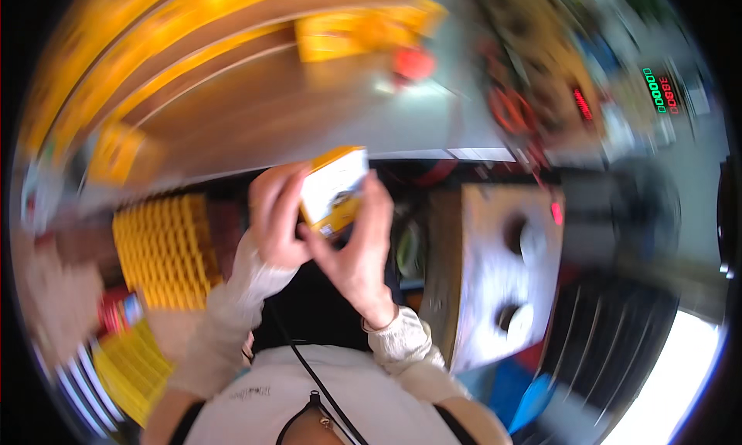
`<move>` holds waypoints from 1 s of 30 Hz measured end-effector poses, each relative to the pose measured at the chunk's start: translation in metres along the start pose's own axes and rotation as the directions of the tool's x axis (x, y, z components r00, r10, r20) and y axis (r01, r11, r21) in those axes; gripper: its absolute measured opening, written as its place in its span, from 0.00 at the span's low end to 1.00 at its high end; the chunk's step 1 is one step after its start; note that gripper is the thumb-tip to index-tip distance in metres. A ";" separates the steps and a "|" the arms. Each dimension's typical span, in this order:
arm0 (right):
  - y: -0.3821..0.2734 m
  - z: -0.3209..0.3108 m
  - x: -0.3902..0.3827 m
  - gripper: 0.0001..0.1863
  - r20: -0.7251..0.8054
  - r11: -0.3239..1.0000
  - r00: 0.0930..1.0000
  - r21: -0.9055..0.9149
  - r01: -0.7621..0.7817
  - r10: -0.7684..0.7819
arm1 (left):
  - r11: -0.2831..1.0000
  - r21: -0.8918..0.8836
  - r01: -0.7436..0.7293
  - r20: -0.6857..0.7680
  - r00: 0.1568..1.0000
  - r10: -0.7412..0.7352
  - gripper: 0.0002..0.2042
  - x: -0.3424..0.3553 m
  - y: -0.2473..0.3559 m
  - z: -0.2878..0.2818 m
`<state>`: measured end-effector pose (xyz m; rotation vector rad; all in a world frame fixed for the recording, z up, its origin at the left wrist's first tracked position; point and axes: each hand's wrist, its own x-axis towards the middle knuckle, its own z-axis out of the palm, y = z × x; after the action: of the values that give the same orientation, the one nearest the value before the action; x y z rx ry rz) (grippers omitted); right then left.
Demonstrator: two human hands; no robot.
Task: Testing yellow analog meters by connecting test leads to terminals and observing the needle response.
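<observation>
Small yellow-and-white carton [334,188] held up at chest height btwn both hands — left hand [276,213] wrapped round its left edge, right hand [357,248] pinching the lower right side. Looks light, stiff card, prob crushable; grip by the edges. Stack of yellow cartons [164,248] to the left, more yellow packs [352,32] on the table [255,113] — blurred. Pale box w/ round holes [498,271] on the right.

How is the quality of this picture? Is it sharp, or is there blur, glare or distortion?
Head view: motion blur smears nearly everything, worst toward the rim; the small yellow-and-white box between the left hand and right hand is only roughly readable. Fisheye bends the table edge. Bright glare burns out the lower right corner.
</observation>
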<state>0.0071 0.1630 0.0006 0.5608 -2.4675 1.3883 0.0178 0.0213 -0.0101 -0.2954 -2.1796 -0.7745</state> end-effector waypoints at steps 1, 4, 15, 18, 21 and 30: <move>0.010 -0.005 -0.011 0.54 -0.022 0.994 0.998 0.088 -0.064 0.066 | 0.999 -0.018 -0.038 0.036 0.999 0.039 0.34 -0.006 0.008 0.005; 0.039 -0.052 -0.045 0.50 -0.100 0.977 0.972 0.016 -0.213 0.214 | 0.911 -0.358 0.204 0.502 0.865 0.003 0.34 0.012 0.034 -0.011; 0.141 -0.261 -0.188 0.44 -0.831 0.213 0.480 -0.434 -0.875 0.279 | 0.838 -0.422 0.345 0.583 0.812 -0.041 0.06 0.041 0.035 0.020; 0.140 -0.258 -0.183 0.44 -0.814 0.259 0.494 -0.429 -0.866 0.305 | 0.835 -0.456 0.308 0.591 0.806 0.025 0.07 0.043 0.046 0.022; 0.141 -0.260 -0.184 0.44 -0.826 0.275 0.473 -0.399 -0.875 0.306 | 0.808 -0.484 0.336 0.634 0.772 0.058 0.08 0.035 0.053 0.030; 0.142 -0.262 -0.182 0.44 -0.819 0.288 0.497 -0.421 -0.860 0.288 | 0.857 -0.338 0.389 0.798 0.602 0.042 0.09 0.028 0.074 0.034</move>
<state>0.1142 0.4918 -0.0459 -1.0718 -2.3681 0.2132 0.0107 0.0992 0.0259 -0.8152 -2.8311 -1.5535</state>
